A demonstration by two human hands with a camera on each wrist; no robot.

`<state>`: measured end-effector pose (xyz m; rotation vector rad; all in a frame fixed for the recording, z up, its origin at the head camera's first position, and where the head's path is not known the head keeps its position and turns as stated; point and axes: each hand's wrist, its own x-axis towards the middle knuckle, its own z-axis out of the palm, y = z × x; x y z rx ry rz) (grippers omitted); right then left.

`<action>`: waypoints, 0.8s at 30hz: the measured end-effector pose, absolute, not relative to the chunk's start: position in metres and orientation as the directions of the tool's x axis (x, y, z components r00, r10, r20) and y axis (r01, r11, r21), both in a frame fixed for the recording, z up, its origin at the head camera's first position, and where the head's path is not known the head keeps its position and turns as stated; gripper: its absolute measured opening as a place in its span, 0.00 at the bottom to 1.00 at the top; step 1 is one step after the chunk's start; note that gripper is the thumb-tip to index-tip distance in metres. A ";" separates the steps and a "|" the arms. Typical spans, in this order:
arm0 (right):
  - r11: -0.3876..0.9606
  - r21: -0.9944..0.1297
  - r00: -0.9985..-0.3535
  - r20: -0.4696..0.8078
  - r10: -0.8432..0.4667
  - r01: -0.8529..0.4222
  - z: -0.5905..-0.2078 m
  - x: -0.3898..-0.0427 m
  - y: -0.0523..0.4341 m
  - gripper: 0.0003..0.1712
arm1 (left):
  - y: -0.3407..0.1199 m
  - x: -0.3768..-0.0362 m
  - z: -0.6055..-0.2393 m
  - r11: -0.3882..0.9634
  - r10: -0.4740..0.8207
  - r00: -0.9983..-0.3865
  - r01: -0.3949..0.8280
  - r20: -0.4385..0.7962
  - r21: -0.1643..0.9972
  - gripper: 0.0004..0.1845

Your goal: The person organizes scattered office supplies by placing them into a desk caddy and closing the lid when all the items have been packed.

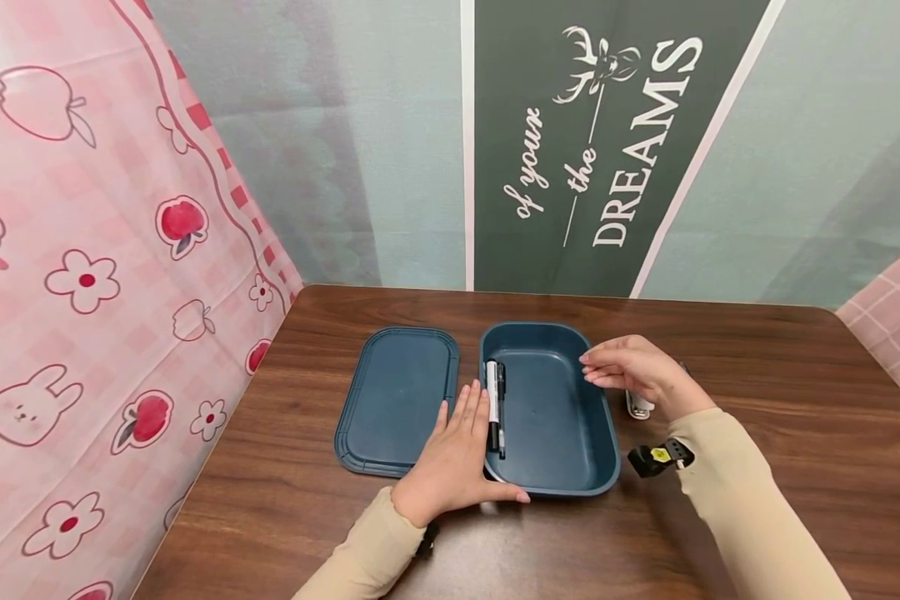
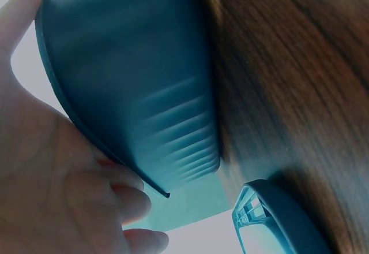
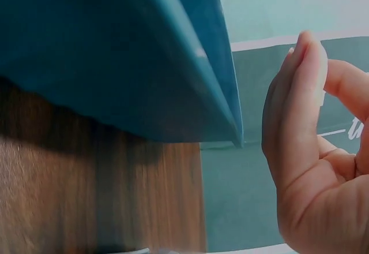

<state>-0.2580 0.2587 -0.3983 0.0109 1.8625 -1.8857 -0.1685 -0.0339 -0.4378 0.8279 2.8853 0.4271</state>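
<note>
A dark blue plastic box (image 1: 547, 408) stands uncovered on the table. Along its left inner side lie a white marker with black ends (image 1: 492, 392) and a slim black pen (image 1: 502, 442). My left hand (image 1: 453, 467) rests on the box's left rim, fingers straight, with the thumb spread along the near rim; the left wrist view shows it against the ribbed outer wall (image 2: 173, 127). Over the right rim hovers my right hand (image 1: 633, 371), its fingers together and fairly straight, nothing visible in it. Behind its wrist, a small white-and-metal item resembling a stapler (image 1: 637, 406) is partly hidden.
A matching blue lid (image 1: 401, 400) lies flat left of the box. The brown wooden table (image 1: 780, 367) extends to both sides. A printed green curtain (image 1: 390, 167) hangs behind its far edge, and a pink patterned cloth (image 1: 120, 333) hangs along the left.
</note>
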 end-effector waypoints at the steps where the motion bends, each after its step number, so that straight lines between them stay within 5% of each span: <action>1: 0.065 -0.939 -0.884 -0.339 -0.323 0.337 -0.398 -0.258 0.259 0.08 | -0.034 -0.169 -0.438 0.811 0.534 -0.845 0.502 -0.030 0.299 0.69; 17: 0.261 -0.938 -0.921 -0.295 -0.253 0.229 -0.394 -0.254 0.264 0.17 | -0.033 -0.169 -0.438 0.816 0.531 -0.846 0.499 -0.039 0.291 0.69; 24: 0.323 -0.926 -0.935 -0.275 -0.225 0.195 -0.393 -0.254 0.265 0.13 | -0.033 -0.169 -0.438 0.818 0.530 -0.847 0.497 -0.044 0.288 0.69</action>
